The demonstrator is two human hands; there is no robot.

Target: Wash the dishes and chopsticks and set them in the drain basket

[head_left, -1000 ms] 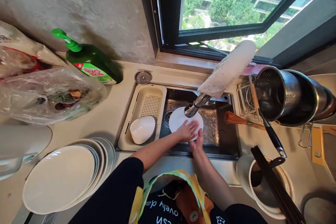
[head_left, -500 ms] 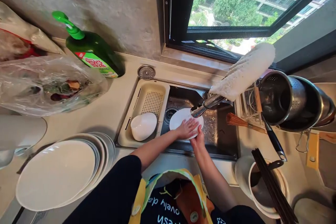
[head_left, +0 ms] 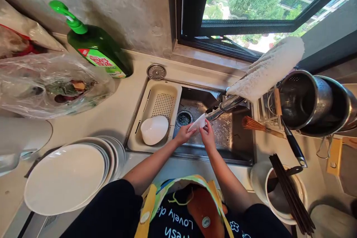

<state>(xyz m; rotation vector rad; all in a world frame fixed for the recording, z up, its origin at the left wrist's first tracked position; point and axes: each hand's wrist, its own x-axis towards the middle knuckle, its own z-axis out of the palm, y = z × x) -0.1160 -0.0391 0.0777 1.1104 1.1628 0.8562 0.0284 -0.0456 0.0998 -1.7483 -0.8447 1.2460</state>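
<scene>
- Reference: clock positions are taken from the hands, with 12 o'clock toward the window.
- Left hand (head_left: 184,134): fingers curled and closed on the near edge of the plate, at 9 o'clock from the plate's middle.
- Right hand (head_left: 208,137): thumb and fingertips pinched on the plate's lower edge, at 5 o'clock from its middle.
- Plate (head_left: 198,122): white, tilted steeply and seen nearly edge-on, between both hands, over the basin of the steel sink (head_left: 240,148). Its upper end lies just below the faucet spout (head_left: 223,107).
- Hold: the tilt appears to present the plate's face to the spout. Whether water is running cannot be told.
- Drain (head_left: 184,118): at 11 o'clock from the left hand, uncovered in the basin floor.
- Sink tray (head_left: 160,89): at 10 o'clock, holding a white bowl (head_left: 154,130) upside down, probably to shed water.
- Fleece cloth (head_left: 267,68): at 1 o'clock, resting on the faucet.
- Plate stack (head_left: 64,178): at 8 o'clock on the counter, outside the basin, probably kept away from splashes.
- Soap bottle (head_left: 97,50): at 10 o'clock, green, with its pump toward the wall.
- Plastic bag (head_left: 47,89): at 9 o'clock, holding food scraps.
- Colander (head_left: 306,100): at 2 o'clock, lying on its side on a wire rack (head_left: 267,111).
</scene>
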